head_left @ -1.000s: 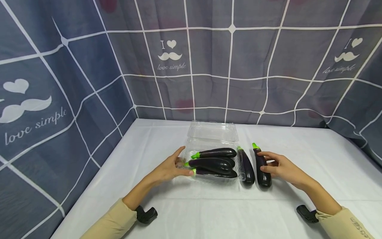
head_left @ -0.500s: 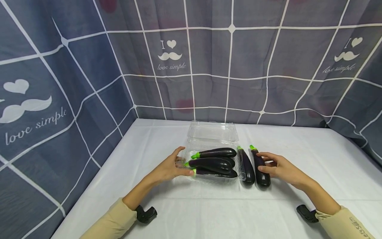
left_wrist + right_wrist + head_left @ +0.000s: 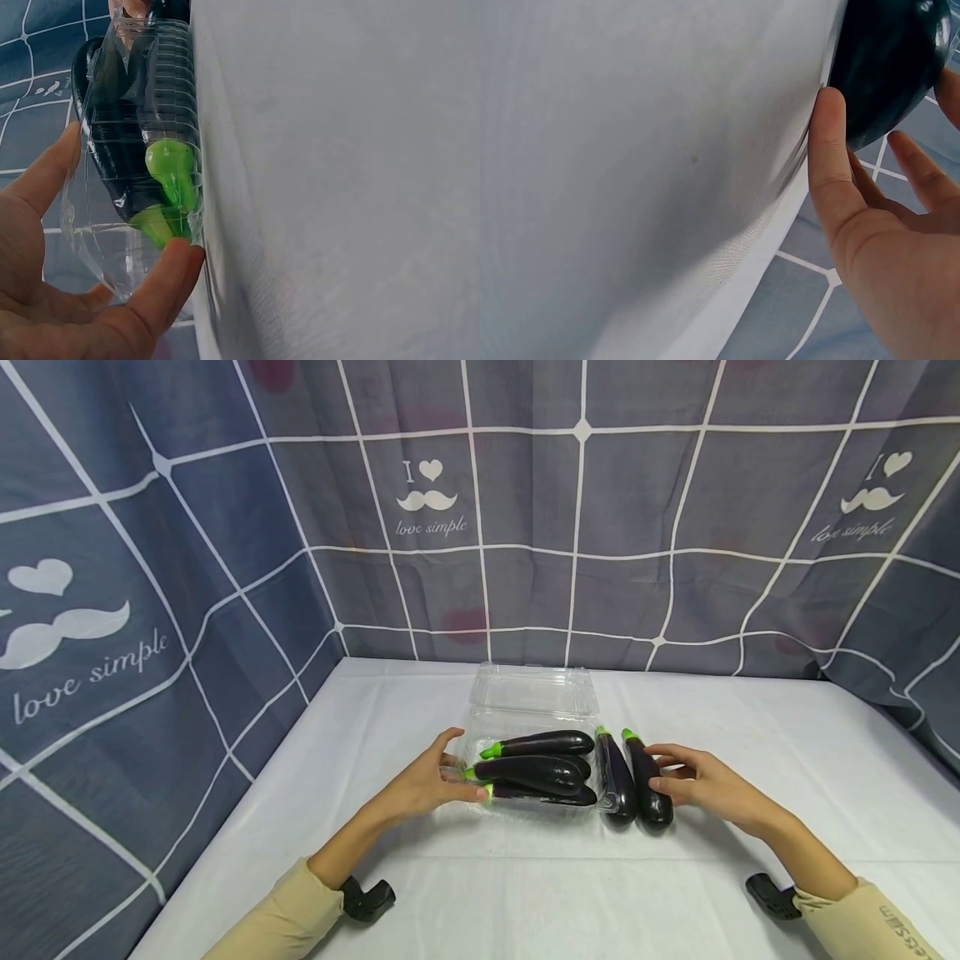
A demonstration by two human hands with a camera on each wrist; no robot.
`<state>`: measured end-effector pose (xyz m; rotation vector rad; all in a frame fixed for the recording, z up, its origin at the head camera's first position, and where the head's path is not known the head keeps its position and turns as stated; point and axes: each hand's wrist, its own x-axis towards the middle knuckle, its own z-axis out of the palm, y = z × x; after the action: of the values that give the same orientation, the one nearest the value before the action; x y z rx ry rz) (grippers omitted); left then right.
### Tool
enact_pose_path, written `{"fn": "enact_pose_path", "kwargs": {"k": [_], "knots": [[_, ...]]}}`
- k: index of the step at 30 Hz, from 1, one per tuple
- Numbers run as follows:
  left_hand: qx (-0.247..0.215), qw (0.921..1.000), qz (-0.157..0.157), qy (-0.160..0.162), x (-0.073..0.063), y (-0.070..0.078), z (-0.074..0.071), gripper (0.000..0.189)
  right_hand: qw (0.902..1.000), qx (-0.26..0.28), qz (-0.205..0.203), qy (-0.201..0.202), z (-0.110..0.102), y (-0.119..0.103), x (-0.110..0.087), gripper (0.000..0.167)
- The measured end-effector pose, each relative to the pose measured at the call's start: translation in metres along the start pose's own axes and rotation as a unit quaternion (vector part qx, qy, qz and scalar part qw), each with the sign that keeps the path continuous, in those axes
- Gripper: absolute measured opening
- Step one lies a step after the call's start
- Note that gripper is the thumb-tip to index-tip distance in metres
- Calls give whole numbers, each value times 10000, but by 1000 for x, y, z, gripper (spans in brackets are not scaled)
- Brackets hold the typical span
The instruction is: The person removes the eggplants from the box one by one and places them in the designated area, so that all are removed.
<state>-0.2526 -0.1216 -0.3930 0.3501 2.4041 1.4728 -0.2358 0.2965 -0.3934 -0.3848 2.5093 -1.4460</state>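
Note:
In the head view several dark eggplants (image 3: pixel 536 770) with green stems lie in a clear plastic container (image 3: pixel 510 723), its lid (image 3: pixel 534 691) folded back. My left hand (image 3: pixel 429 783) grips the container's left end, thumb near the front corner and index finger at the back. Along the right end lies another eggplant (image 3: pixel 617 781), overlapping the rim. Just right of it rests one more eggplant (image 3: pixel 649 789), its stem leaning left. My right hand (image 3: pixel 705 781) touches that eggplant's right side with extended fingertips. The right wrist view shows the thumb beside its rounded end (image 3: pixel 889 67).
A white cloth (image 3: pixel 525 893) covers the table. Behind and to the left hangs a grey-blue curtain (image 3: pixel 525 593) with white grid lines. Black wrist-worn devices (image 3: pixel 367 900) sit at both sleeve cuffs.
The eggplant by my right hand has shifted left, stem end furthest, and now lies close against its neighbour. My right hand has barely moved; the left hand and the container stay put.

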Motion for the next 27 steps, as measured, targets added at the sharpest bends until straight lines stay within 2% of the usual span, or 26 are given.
{"fn": "enact_pose_path", "kwargs": {"k": [8, 14, 22, 27], "knots": [[-42, 10000, 5, -30, 0, 1, -1, 107, 10000, -12, -65, -58, -1, 1, 0, 59], [-169, 9996, 97, -181, 0, 0, -1, 108, 9999, 11, -119, -75, -1, 2, 0, 57], [-175, 9996, 106, -187, 0, -1, -1, 108, 9995, 276, -86, -96, 0, 1, 0, 57], [-168, 9996, 104, -198, -1, 0, -1, 108, 9997, 183, -157, 36, 0, -1, -1, 57]]}}
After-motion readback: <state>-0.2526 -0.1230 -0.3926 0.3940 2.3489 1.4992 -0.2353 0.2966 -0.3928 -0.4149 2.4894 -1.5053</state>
